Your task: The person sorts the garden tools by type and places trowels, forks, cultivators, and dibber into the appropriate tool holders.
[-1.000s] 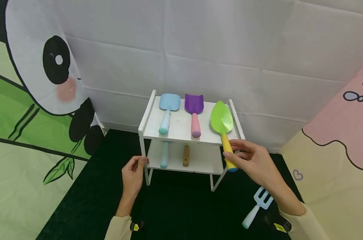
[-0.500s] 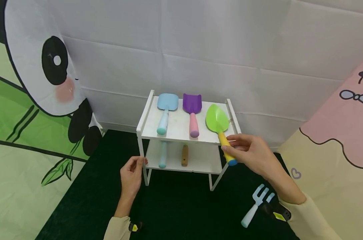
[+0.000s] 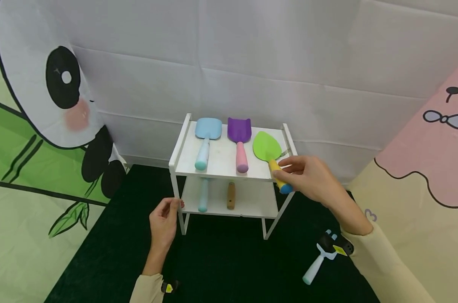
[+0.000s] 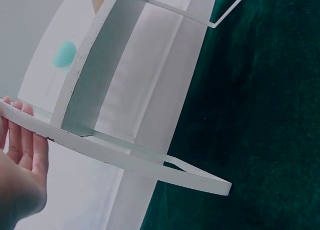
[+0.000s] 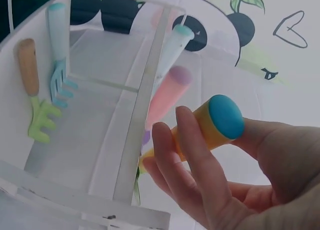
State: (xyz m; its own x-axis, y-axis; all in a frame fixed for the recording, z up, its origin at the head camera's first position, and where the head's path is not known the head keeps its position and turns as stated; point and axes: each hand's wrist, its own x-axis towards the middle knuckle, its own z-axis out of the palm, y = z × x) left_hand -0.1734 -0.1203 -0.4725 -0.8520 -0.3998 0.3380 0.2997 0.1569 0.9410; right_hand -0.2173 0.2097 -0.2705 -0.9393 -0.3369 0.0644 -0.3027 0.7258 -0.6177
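Observation:
My right hand (image 3: 306, 176) grips the yellow handle of a green garden trowel (image 3: 266, 146), its blade over the right side of the white shelf's (image 3: 219, 158) top board. In the right wrist view, thumb and fingers surround the handle (image 5: 200, 127) near its blue end. My left hand (image 3: 163, 223) holds the shelf's front left leg (image 4: 100, 151), fingers curled round it in the left wrist view. A blue flat shovel (image 3: 208, 128) and a purple shovel (image 3: 239, 130) with a pink handle lie side by side on the top board, left of the trowel.
On the lower board lie a blue hand fork (image 5: 59, 82) and a green hand rake (image 5: 41, 122) with a wooden handle. Another light-blue hand fork (image 3: 315, 267) lies on the dark green floor, partly hidden by my right wrist's camera. A white cloth (image 3: 251, 50) hangs behind.
My right hand has moved left and away from me with the trowel, bringing its handle end closer to the shelf. The left hand stays at the leg; the view has shifted slightly.

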